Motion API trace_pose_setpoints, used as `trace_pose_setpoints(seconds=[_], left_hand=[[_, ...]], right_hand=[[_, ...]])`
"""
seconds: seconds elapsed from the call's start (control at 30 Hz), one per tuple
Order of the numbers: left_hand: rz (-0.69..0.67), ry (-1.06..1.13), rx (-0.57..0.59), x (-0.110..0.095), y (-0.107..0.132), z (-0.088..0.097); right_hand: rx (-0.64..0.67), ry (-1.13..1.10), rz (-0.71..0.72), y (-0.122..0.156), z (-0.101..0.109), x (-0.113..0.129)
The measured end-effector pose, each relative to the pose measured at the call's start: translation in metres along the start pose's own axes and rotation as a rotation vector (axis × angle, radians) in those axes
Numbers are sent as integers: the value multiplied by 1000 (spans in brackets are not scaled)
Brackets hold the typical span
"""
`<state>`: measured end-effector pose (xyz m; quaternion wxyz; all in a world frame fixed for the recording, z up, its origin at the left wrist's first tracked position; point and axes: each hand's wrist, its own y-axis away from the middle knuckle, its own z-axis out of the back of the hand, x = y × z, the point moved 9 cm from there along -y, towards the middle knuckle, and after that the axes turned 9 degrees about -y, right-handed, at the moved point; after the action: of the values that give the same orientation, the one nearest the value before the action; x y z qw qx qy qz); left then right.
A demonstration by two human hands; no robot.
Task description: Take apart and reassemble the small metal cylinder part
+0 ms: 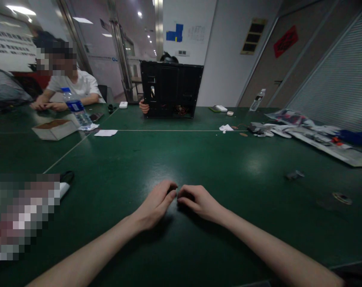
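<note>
My left hand (158, 204) and my right hand (199, 202) are close together, low over the green table (121, 167). They face each other with fingers loosely curved and the tips almost meeting. A dark gap shows between the thumb and fingers of my right hand. The left thumb is also a little apart from its fingers. Neither hand visibly holds anything; the inner sides of the fingers are partly hidden. Across the table stands a black computer case (171, 85), upright, with a co-worker's hand (144, 107) gripping its left edge.
To the left are a water bottle (79, 113), an open box (56, 130) and white paper (105, 132). A small dark part (294, 174) and a ring (342, 198) lie right. Tools and bags (321, 137) crowd the far right. A person (85, 85) sits back left.
</note>
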<state>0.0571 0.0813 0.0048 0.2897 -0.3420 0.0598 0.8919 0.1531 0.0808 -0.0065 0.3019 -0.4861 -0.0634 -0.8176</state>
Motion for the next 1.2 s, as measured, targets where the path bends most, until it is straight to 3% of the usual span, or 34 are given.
trace_pose_setpoints(seconds=[0.3,0.57,0.97,1.07,1.2], left_hand=[[8,5,29,0,-1,0],[8,7,31,0,-2,0],[-8,-3,35,1,-1,-2],[-5,-6,35,3,0,-2],[-5,-13,45,2,1,0]], right_hand=[[-81,-542,-162,-4,5,-19],[-137,-859,-259,-1,3,-31],[-138,-940,-281,0,-2,-36],[-244,-859,-249,-2,22,-38],[-553,-550,-152,16,107,-40]])
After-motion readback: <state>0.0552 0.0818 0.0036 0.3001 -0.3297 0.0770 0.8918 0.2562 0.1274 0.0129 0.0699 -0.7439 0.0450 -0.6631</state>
